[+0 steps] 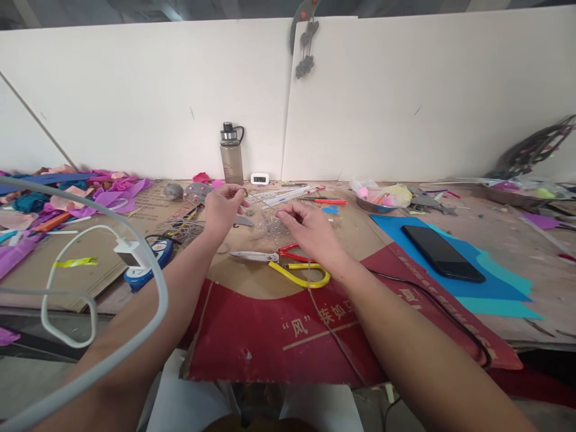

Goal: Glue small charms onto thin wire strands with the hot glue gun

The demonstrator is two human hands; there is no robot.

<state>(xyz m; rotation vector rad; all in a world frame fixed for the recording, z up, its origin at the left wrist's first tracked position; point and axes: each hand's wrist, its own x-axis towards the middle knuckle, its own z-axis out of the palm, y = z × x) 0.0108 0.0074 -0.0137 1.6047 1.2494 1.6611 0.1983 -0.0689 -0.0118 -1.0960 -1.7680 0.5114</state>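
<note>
My left hand [222,211] pinches one end of a thin strand [263,202], with a small yellowish bit at its fingertips. The other end of the strand is between the closed fingertips of my right hand [310,229]. Taut and nearly straight, it slants down to the right above the cardboard; whether it is thread or wire I cannot make out. Just below my hands lie scissors [256,257] with red and yellow handles. Behind the strand is a tangle of fine grey fibres [270,225]. A grey cord [335,333] runs from beneath my right wrist down over the red cardboard [252,336].
A bottle [231,159] and a small digital clock [260,179] stand at the back. A phone [443,252] lies on blue sheets at right. A white cable [153,264] loops in front of my left arm, near a blue tape measure [139,279]. Coloured scraps [72,195] cover the left.
</note>
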